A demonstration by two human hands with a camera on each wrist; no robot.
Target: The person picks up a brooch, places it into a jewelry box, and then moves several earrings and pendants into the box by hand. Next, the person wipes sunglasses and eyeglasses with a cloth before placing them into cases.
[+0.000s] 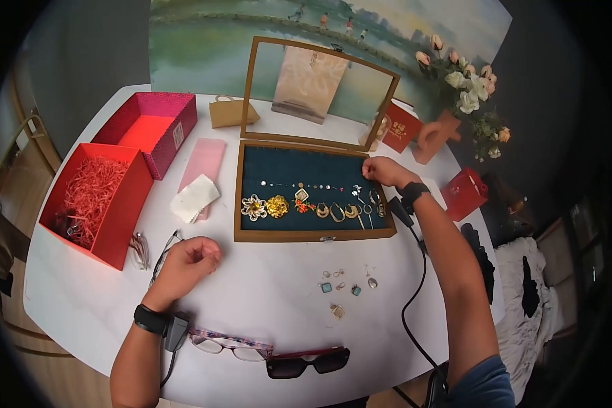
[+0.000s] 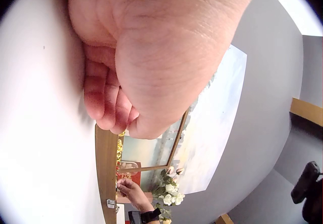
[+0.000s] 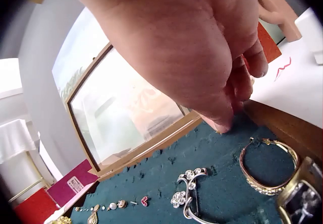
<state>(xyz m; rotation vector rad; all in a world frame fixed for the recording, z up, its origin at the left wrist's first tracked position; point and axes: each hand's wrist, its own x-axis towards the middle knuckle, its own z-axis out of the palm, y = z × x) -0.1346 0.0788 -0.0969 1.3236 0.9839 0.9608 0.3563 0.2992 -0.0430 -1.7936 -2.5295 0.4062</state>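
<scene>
Near the left front corner of the jewellery box (image 1: 285,236), the left hand (image 1: 189,262) is resting on its little-finger side, fingers curling loosely, and the left forearm (image 1: 134,367) is slanting behind it. The right arm (image 1: 452,272) is stretching along the box's right side; the right hand (image 1: 385,171) is bending over its far right corner, fingers curling downward, any pinch being hidden.

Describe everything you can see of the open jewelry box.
The jewelry box has a brown, wooden-looking frame, a silver clasp in front and a dark teal lining resembling fabric. Its framed, clear lid stands raised at the back. It lies flat on the white table. Small studs cross the lining in a row, with flower brooches and hoop earrings nearer the front. The right hand is at its back right corner, apparently touching the lining.
</scene>
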